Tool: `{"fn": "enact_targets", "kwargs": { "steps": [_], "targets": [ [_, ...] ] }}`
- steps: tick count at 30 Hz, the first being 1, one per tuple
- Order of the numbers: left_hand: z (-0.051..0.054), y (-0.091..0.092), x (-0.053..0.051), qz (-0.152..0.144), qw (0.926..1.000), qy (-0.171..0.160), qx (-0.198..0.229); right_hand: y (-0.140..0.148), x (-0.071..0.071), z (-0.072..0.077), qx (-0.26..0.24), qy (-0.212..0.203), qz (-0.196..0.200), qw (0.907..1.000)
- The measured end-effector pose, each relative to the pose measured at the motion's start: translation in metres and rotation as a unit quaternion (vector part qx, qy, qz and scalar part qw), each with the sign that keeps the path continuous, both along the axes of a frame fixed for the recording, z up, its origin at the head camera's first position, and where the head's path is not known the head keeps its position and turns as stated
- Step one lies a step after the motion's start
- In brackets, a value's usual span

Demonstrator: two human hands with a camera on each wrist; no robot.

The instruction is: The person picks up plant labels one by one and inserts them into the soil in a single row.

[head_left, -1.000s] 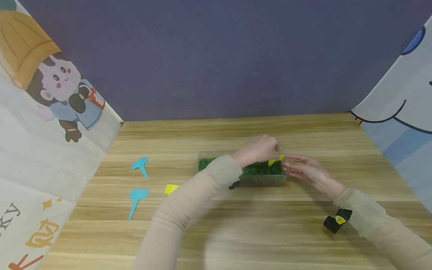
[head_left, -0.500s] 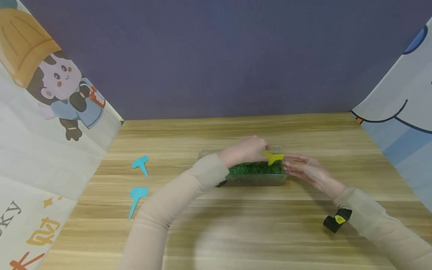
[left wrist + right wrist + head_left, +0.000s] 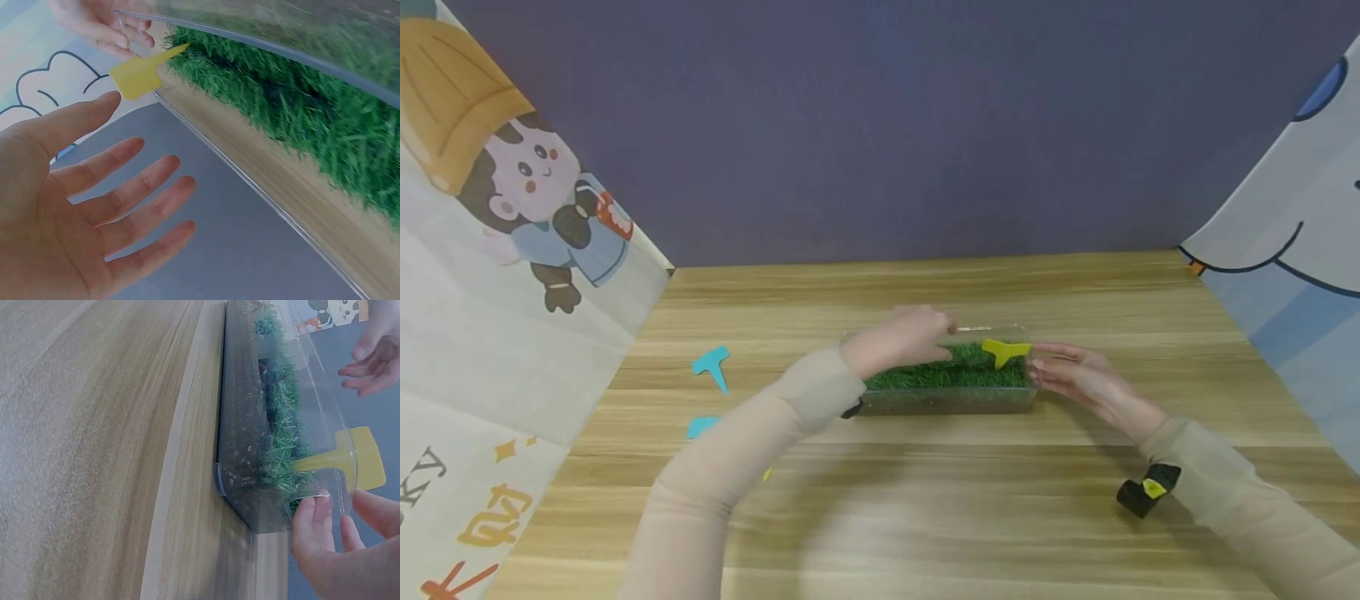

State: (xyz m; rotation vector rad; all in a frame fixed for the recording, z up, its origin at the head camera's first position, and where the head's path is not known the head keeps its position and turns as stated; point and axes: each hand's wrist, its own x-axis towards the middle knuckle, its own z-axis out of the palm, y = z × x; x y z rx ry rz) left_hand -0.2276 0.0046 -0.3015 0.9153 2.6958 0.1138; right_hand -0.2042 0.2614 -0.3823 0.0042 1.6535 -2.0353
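Note:
A clear rectangular planter box with green grass inside stands mid-table. A yellow T-shaped plant label is stuck into the grass at the right end, its broad head above the rim. My left hand hovers over the box, left of this label, its fingers spread and holding nothing in the left wrist view. My right hand touches the box's right end wall with extended fingers. In the right wrist view, its fingertips lie against the clear wall near the yellow label's stem.
On the table's left lie a blue T-shaped label and another blue label, partly covered by my left sleeve. A yellow tip pokes out beside that sleeve. A dark panel rises behind the table.
My left hand has let go of the yellow plant label and drawn leftward over the box. The label stays standing in the grass. My right hand has kept its place.

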Motion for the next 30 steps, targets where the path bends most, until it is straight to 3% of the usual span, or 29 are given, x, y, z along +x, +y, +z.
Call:
{"fn": "enact_targets", "kwargs": {
  "steps": [7, 13, 22, 30],
  "targets": [
    [0.002, -0.018, 0.005, 0.004, 0.9998, 0.009, 0.015, 0.000, 0.000, 0.000, 0.009, -0.004, 0.002, 1.0000],
    [0.005, -0.034, 0.009, 0.024, 0.9984, 0.003, 0.050, 0.000, -0.001, -0.001, 0.006, -0.006, 0.000, 1.0000],
    [0.011, -0.058, 0.017, 0.049, 0.9962, 0.019, 0.069, 0.006, -0.004, -0.009, -0.009, 0.030, 0.022, 0.9993],
    [0.012, -0.080, 0.023, 0.069, 0.9927, 0.031, 0.094, 0.001, -0.001, -0.002, 0.008, 0.006, 0.002, 0.9999]
  ]
}}
